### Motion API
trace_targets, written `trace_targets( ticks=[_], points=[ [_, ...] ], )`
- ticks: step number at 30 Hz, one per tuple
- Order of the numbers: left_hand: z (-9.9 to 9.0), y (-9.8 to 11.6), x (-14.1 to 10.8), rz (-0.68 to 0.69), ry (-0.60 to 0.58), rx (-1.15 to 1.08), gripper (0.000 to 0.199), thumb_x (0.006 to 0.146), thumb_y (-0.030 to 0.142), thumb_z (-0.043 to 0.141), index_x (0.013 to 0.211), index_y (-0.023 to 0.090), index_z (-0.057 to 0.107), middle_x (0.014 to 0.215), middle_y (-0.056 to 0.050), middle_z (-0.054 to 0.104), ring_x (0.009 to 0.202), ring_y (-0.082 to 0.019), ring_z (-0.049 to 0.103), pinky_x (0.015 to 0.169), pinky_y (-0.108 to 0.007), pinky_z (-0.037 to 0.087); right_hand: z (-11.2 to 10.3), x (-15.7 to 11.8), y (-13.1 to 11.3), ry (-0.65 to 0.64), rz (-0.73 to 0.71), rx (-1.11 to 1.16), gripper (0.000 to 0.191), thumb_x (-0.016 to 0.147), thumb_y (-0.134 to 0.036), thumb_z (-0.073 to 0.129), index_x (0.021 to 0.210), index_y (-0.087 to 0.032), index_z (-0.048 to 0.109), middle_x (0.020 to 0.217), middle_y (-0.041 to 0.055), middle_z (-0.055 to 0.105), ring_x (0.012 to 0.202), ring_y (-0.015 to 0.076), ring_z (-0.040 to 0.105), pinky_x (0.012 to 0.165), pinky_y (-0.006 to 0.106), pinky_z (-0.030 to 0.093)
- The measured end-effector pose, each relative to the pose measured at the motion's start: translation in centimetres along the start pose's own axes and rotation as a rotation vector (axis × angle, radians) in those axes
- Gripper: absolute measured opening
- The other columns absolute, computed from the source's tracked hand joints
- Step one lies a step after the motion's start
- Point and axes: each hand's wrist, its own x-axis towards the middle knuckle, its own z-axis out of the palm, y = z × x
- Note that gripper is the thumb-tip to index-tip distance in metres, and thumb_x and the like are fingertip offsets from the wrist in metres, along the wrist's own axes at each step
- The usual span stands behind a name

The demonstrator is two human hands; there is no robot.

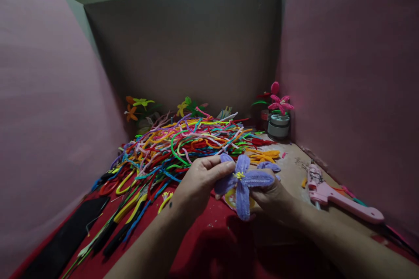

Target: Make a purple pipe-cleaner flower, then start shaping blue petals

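Note:
A purple fuzzy flower (242, 198) with long petals and a small yellow centre faces the camera between my two hands. My left hand (204, 181) pinches an upper left petal between thumb and fingers. On the other side, my right hand (273, 198) is closed on the flower from below and behind its right petal; its fingertips are hidden. Something round and yellow shows behind the lower petals. More purple petals (269, 166) lie just beyond my right hand, next to orange petal pieces (264, 156).
A big heap of coloured pipe cleaners (190, 139) fills the back middle. Yellow-and-black pliers (129, 209) and a black phone-like slab (70, 237) lie left. A pink glue gun (343, 202) lies right. A pink flower (281, 104) stands in a grey pot behind.

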Motion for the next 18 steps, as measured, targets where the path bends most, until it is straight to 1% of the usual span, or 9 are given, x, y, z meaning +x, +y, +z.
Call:
trace_targets(
  ticks=[4,9,12,14,16,18],
  points=[
    [0.5,-0.2,-0.2,-0.015,0.057,-0.059,0.026,0.073,0.033,0.06,0.06,0.012,0.053,0.048,0.004,0.042,0.038,-0.003,0.032,0.037,-0.017,0.024,-0.2,0.2,-0.5,-0.001,0.023,-0.022,0.019,0.071,-0.009,0.047,0.056,-0.018,0.052,0.056,-0.0034,0.051,0.05,0.0083,0.042,0.053,0.022,0.042],
    [1.0,-0.7,-0.2,-0.026,0.095,-0.142,0.028,0.072,0.034,0.06,0.057,0.013,0.051,0.045,0.005,0.041,0.035,-0.003,0.031,0.035,-0.018,0.023,-0.3,0.2,-0.4,-0.014,0.019,0.01,0.019,0.071,-0.009,0.048,0.054,-0.019,0.048,0.055,-0.0039,0.049,0.051,0.0086,0.042,0.053,0.022,0.041],
    [1.2,-0.8,-0.2,-0.024,0.116,-0.171,0.028,0.072,0.033,0.061,0.055,0.013,0.049,0.043,0.005,0.04,0.034,-0.003,0.03,0.034,-0.018,0.023,-0.3,0.0,-0.1,0.011,0.014,0.011,0.02,0.072,-0.011,0.048,0.054,-0.019,0.05,0.054,-0.0039,0.049,0.051,0.0088,0.043,0.054,0.023,0.042],
    [1.3,-0.6,-0.1,-0.011,0.107,-0.163,0.029,0.072,0.033,0.061,0.054,0.013,0.049,0.044,0.005,0.041,0.035,-0.003,0.032,0.035,-0.018,0.025,-0.2,-0.2,0.2,0.024,0.027,-0.001,0.019,0.072,-0.011,0.049,0.055,-0.019,0.052,0.055,-0.0035,0.051,0.052,0.0093,0.045,0.056,0.024,0.043],
    [1.3,-0.3,0.0,0.023,0.089,-0.116,0.03,0.073,0.035,0.06,0.055,0.013,0.05,0.046,0.005,0.044,0.038,-0.004,0.035,0.038,-0.018,0.027,-0.2,-0.3,0.4,0.027,0.055,0.008,0.018,0.072,-0.01,0.049,0.059,-0.019,0.057,0.06,-0.0022,0.056,0.056,0.0103,0.049,0.059,0.025,0.045],
    [0.9,-0.2,0.2,0.051,0.086,-0.07,0.032,0.075,0.04,0.056,0.06,0.013,0.053,0.049,0.003,0.047,0.041,-0.005,0.039,0.04,-0.018,0.03,-0.1,-0.2,0.6,0.023,0.112,0.064,0.016,0.073,-0.011,0.05,0.066,-0.02,0.062,0.065,-0.0009,0.061,0.061,0.0118,0.054,0.063,0.027,0.046]
  ],
)
